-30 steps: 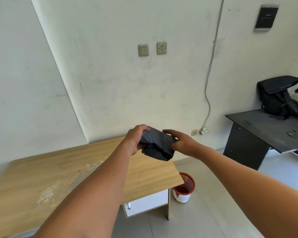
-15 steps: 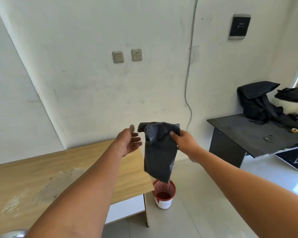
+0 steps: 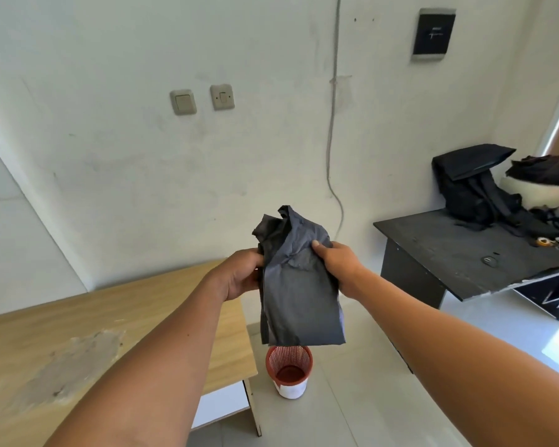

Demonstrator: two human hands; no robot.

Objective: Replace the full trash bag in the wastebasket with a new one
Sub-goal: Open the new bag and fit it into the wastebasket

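Right fingers: the thumb [image 3: 317,245] lies on the front of the black trash bag [image 3: 299,304], and the other fingers are hidden behind it, so this hand pinches the bag near its upper right edge.
Left fingers: they curl around the upper left edge of the bag; the fingertips are hidden by the plastic.
Right hand [image 3: 339,269]: it grips the bag, with the arm stretched forward.
Left hand [image 3: 239,275]: it holds the bag on the other side, at almost the same height.
Trash bag: partly unfolded, it hangs in the air between both hands; the top is crumpled and the lower part is flat.
Wastebasket [image 3: 289,371]: red mesh with a white base, it stands upright on the floor, just beside the right front corner of the wooden desk [image 3: 78,333], below the hanging bag and apart from it.
Black table [image 3: 449,253]: at the right, with a dark backpack [image 3: 475,188] near its back edge.
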